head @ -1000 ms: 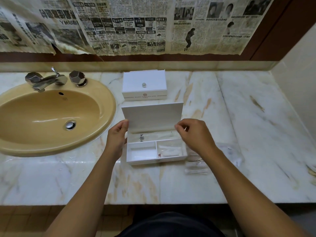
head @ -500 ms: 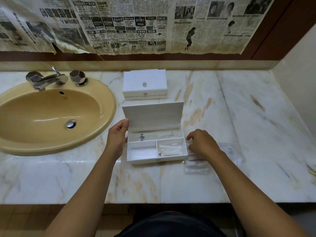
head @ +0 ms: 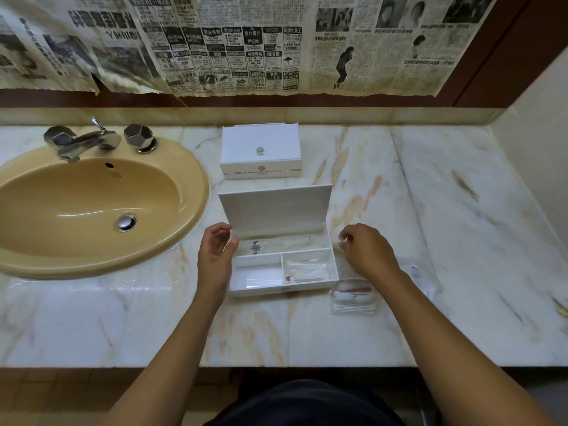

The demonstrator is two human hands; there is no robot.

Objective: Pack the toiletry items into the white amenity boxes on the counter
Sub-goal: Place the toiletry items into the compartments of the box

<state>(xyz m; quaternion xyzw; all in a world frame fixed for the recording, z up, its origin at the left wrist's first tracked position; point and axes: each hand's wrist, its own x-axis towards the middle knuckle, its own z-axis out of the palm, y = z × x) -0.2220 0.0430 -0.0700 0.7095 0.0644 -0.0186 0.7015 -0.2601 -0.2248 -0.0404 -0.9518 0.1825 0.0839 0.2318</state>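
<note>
My left grip [head: 216,252] curls at the open box [head: 281,269]'s left edge; whether it's touching is unclear. My right grip [head: 367,252] pinches something small, indistinct, beside the box.

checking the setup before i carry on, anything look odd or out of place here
Yes: newspaper covers the mirror, its bottom edge torn and curling at the left. On the counter nothing is spilled or askew.

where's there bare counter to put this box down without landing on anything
Bare marble lies in front of the open box, toward the counter's front edge, and between the closed box and the right wall. It is crowded just right of the open box, where the sachets lie under the right hand.
</note>
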